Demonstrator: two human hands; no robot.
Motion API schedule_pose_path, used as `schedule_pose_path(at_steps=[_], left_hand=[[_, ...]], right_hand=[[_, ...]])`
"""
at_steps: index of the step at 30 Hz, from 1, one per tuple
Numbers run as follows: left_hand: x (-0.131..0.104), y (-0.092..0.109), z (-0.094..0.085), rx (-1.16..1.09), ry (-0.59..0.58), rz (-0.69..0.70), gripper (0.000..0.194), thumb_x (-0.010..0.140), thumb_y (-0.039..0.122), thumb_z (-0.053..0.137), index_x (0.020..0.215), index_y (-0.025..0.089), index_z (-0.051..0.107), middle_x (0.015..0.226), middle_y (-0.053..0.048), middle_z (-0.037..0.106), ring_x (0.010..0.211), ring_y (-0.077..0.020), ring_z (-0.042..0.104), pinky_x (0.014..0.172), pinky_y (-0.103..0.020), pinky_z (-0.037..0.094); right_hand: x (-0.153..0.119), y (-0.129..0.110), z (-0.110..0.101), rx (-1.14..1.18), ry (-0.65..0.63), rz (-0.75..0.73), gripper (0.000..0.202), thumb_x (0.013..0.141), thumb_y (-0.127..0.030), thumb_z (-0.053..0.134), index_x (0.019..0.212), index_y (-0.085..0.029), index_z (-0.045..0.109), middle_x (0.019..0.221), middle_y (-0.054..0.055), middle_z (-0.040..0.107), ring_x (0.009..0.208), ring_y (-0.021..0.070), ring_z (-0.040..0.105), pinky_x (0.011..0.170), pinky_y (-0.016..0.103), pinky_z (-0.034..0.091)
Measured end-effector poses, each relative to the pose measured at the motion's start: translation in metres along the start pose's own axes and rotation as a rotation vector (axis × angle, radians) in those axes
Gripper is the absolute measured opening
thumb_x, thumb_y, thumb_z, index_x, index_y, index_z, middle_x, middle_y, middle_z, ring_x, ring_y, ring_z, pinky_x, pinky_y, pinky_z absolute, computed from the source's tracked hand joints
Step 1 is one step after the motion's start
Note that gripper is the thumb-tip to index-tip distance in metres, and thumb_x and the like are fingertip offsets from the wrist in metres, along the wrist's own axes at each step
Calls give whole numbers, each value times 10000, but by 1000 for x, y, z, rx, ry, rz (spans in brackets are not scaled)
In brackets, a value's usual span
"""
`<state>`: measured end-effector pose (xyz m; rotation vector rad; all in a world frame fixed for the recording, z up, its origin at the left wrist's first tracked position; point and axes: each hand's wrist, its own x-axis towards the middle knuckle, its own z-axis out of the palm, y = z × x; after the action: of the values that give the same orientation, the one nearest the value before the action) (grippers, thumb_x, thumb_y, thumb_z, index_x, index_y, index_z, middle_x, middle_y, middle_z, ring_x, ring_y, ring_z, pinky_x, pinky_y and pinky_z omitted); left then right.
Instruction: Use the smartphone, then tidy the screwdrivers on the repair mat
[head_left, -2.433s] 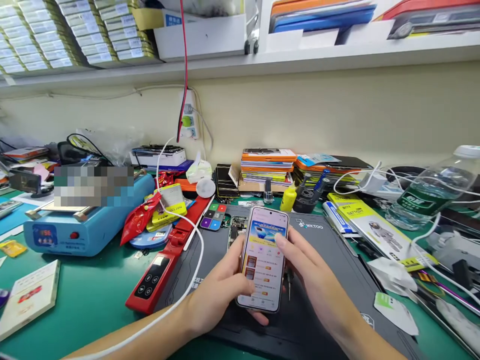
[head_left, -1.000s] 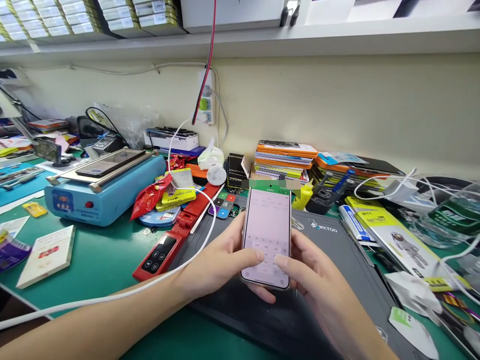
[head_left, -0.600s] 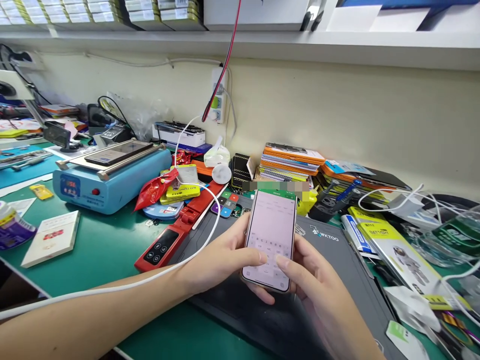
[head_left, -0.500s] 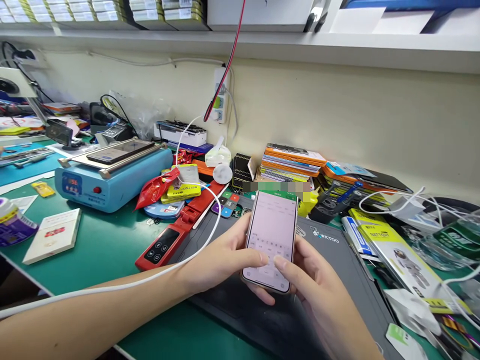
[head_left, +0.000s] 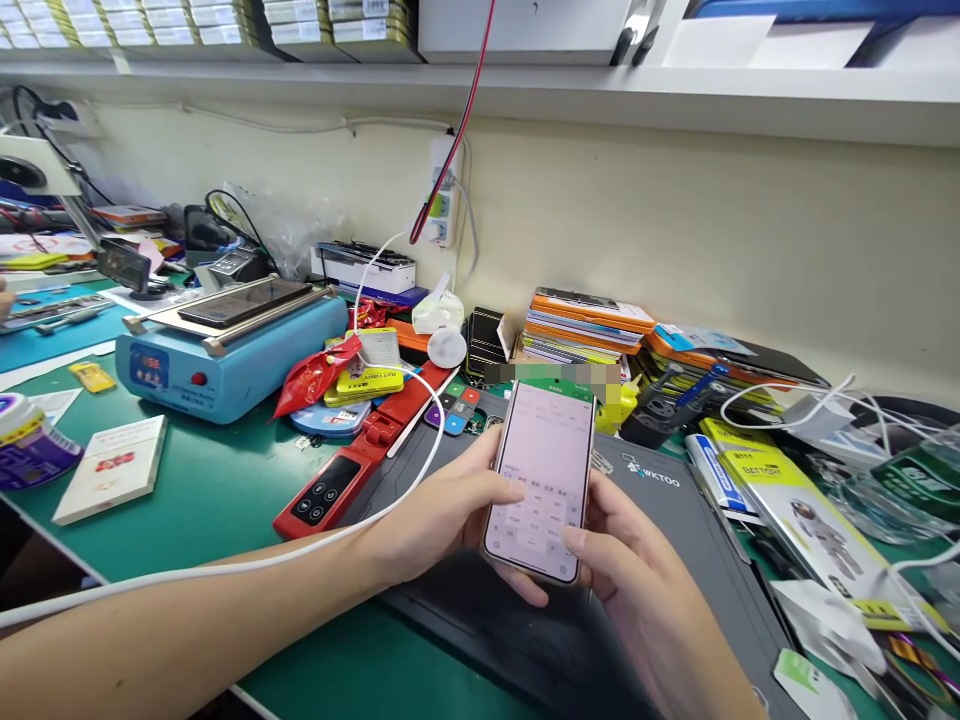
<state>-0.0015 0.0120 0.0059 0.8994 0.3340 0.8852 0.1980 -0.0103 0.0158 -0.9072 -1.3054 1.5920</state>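
Observation:
A smartphone (head_left: 546,440) with a lit pinkish screen and an on-screen keyboard is held upright, tilted back, between both hands. My left hand (head_left: 469,500) grips its left edge and lower back, thumb over the left side of the keyboard. My right hand (head_left: 626,550) is wrapped round the lower right edge, thumb tip on the right side of the keys. Below the phone lies a dark grey work mat (head_left: 697,530). A white cable (head_left: 337,538) runs across my left forearm. Most fingers are hidden behind the phone.
Left on the green bench are a blue heating machine (head_left: 232,360) bearing a phone, a white box (head_left: 112,468), a purple bottle (head_left: 34,445) and a red device (head_left: 322,490). Yellow battery boxes (head_left: 795,500) lie right. Stacked flat packs (head_left: 585,325) line the wall beneath a shelf (head_left: 525,85).
Both thumbs have moved apart over the keyboard, the left one to the left and up, the right one right and down. A row of characters now shows above the keys.

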Motion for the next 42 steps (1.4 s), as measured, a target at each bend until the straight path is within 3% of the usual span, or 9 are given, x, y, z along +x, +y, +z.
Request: schedule_pose_path(at_steps=[5, 11, 14, 19, 26, 31, 36, 42], left_hand=[[-4, 8, 3, 43, -43, -7, 854, 710, 3, 671, 1481, 302, 460, 1394, -110, 664, 1110, -306, 755, 769, -356, 690], [-3, 6, 1, -13, -61, 43, 927, 621, 15, 528, 1506, 278, 448, 1402, -127, 663, 1286, -380, 658, 778, -413, 690], [-2, 4, -1, -16, -65, 48, 924, 617, 30, 512, 1506, 272, 449, 1397, -127, 663, 1283, -381, 658, 775, -423, 689], [-3, 3, -2, -29, -78, 44, 868, 632, 52, 496, 1472, 271, 498, 1438, -109, 633, 1142, -327, 728, 783, -436, 685], [-4, 3, 0, -37, -71, 26, 722, 817, 4, 552, 1463, 325, 514, 1452, -84, 625, 1211, -312, 701, 807, -408, 690], [-4, 5, 1, -23, -90, 10, 778, 791, 29, 564, 1506, 320, 470, 1460, -105, 630, 1118, -301, 749, 820, -405, 681], [-7, 7, 3, 5, -95, 7, 885, 714, -1, 583, 1524, 327, 442, 1487, -101, 614, 1170, -316, 729, 838, -397, 677], [-7, 7, 4, 52, -102, 8, 846, 787, -3, 682, 1521, 346, 449, 1491, -114, 609, 1198, -327, 721, 847, -361, 678]], right_hand=[[-1, -7, 0, 38, 9, 24, 422, 921, -280, 685, 1341, -289, 650, 1293, 33, 714, 1021, 223, 681, 758, 260, 584], [3, -9, -2, -89, -49, 10, 561, 873, -314, 809, 1392, -293, 599, 1312, 38, 717, 1188, 262, 669, 967, 325, 555], [5, -8, -1, -120, -25, 12, 577, 882, -314, 824, 1405, -319, 583, 1351, 25, 703, 1223, 255, 654, 984, 331, 550], [4, -12, -1, -55, -37, 21, 494, 895, -321, 721, 1376, -270, 620, 1264, 58, 738, 1149, 282, 673, 901, 349, 553], [3, -10, -1, 19, -7, 17, 606, 820, -181, 660, 1418, -271, 621, 1328, 58, 706, 1163, 284, 656, 870, 341, 562], [2, -10, -1, 43, -19, 23, 471, 914, -234, 670, 1381, -284, 643, 1240, 44, 726, 1082, 244, 673, 828, 292, 579], [1, -9, -1, 23, -20, 22, 319, 994, -332, 692, 1312, -325, 670, 1338, 26, 693, 1140, 248, 674, 889, 307, 597], [2, -9, 1, 66, -30, 20, 301, 999, -307, 679, 1300, -305, 677, 1290, 37, 715, 1067, 241, 700, 821, 286, 603]])
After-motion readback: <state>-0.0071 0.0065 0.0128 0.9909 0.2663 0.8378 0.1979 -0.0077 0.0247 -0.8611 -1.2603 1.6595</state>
